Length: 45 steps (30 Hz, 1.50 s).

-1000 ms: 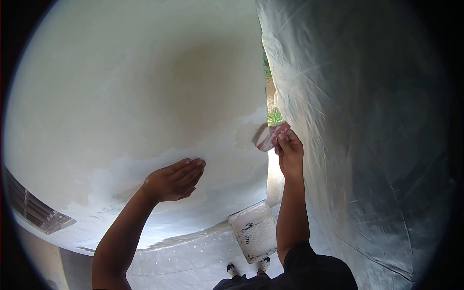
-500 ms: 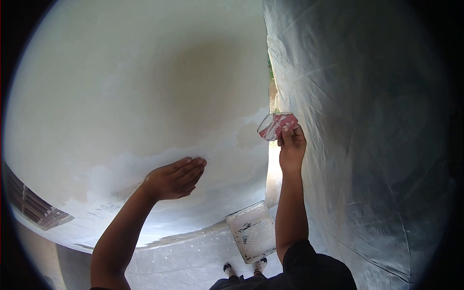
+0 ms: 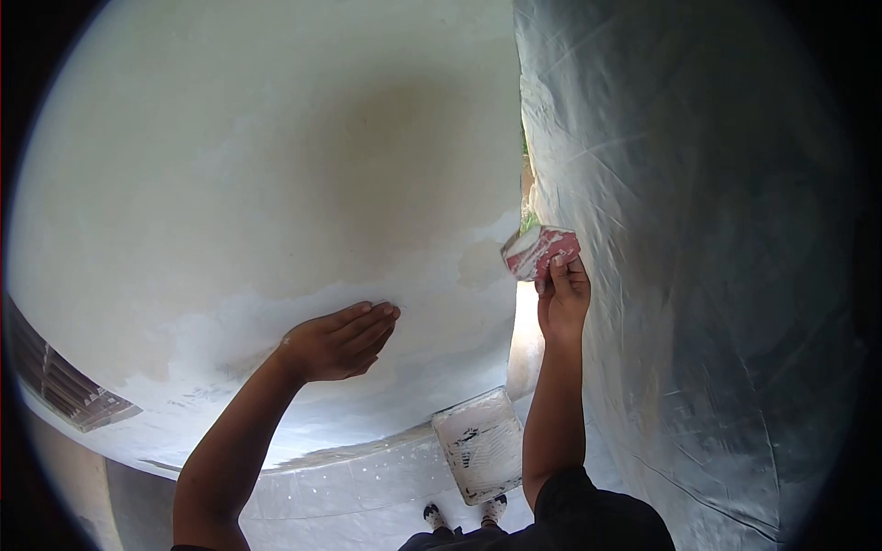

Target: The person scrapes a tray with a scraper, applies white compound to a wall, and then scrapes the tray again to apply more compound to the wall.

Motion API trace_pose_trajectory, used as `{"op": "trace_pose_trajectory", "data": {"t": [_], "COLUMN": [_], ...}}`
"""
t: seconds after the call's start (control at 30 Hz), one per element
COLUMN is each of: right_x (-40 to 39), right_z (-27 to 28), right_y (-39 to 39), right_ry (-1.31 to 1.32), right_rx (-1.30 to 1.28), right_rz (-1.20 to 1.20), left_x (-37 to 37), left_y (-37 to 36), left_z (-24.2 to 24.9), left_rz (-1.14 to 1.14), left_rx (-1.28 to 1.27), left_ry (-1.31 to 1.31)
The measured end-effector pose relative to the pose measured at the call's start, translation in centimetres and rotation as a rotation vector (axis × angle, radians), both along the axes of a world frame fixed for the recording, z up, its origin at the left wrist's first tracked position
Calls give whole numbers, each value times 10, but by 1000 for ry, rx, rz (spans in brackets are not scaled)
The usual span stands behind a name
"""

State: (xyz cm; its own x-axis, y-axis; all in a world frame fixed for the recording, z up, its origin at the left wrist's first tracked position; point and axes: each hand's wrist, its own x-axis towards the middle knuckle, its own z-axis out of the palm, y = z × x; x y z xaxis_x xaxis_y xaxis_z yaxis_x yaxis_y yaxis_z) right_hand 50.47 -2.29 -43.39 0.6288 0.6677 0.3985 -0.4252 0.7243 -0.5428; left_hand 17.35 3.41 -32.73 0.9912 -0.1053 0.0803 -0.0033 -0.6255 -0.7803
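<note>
A reddish-pink sheet smeared with white (image 3: 544, 253) is pinched in my right hand (image 3: 564, 298), near the right edge of the pale wall (image 3: 230, 184). The sheet looks bent, and its left end reaches to the wall's edge. My left hand (image 3: 344, 340) is held up at the lower middle of the wall, its fingers straight and pressed together, with nothing visible in it. Its palm is hidden, and I cannot tell whether it touches the wall. Whitish patches spread over the wall around both hands.
Wrinkled plastic sheeting (image 3: 680, 275) hangs along the right side, with a bright narrow gap beside the wall. A paint-stained tray (image 3: 478, 445) lies on the covered floor (image 3: 349, 491) near my feet. A slatted vent (image 3: 69, 386) is at the lower left.
My right hand and the sheet have shifted slightly down and right in view. The wall's edge also appears further right. My left hand has hardly moved.
</note>
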Motion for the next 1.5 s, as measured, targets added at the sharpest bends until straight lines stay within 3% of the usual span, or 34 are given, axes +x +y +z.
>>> {"op": "trace_pose_trajectory", "data": {"t": [0.17, 0.37, 0.5, 0.63, 0.73, 0.9, 1.1, 1.27, 1.4, 1.5], "right_x": [-3, -7, 4, 4, 3, -14, -3, 0, 3, -7], "right_z": [-3, 4, -21, -20, -20, 3, -11, -14, -11, -2], "right_y": [4, -3, 12, 2, -4, -3, -6, 7, -3, -5], "right_ry": [-30, 193, -43, 167, 53, -122, 167, -51, 136, 128], "right_rx": [-25, -73, 22, -44, 74, -37, 30, 63, 13, 46], "right_rz": [-26, 73, 90, -20, 43, -71, 39, -56, -111, -89], "left_x": [-1, 1, 0, -2, -1, 0, -1, -1, -1, 0], "left_y": [0, 0, 1, 1, 1, 0, 1, 0, 0, -1], "left_z": [-2, 0, -3, -2, -3, -3, -3, -3, 0, -2], "left_rz": [-5, -8, -10, 9, 16, 17, 12, -2, 10, -1], "left_rx": [-12, 8, 3, -30, -29, -34, -49, -24, -60, -72], "left_ry": [18, 15, 20, 17, 21, 31, 4, 7, 15, 2]}}
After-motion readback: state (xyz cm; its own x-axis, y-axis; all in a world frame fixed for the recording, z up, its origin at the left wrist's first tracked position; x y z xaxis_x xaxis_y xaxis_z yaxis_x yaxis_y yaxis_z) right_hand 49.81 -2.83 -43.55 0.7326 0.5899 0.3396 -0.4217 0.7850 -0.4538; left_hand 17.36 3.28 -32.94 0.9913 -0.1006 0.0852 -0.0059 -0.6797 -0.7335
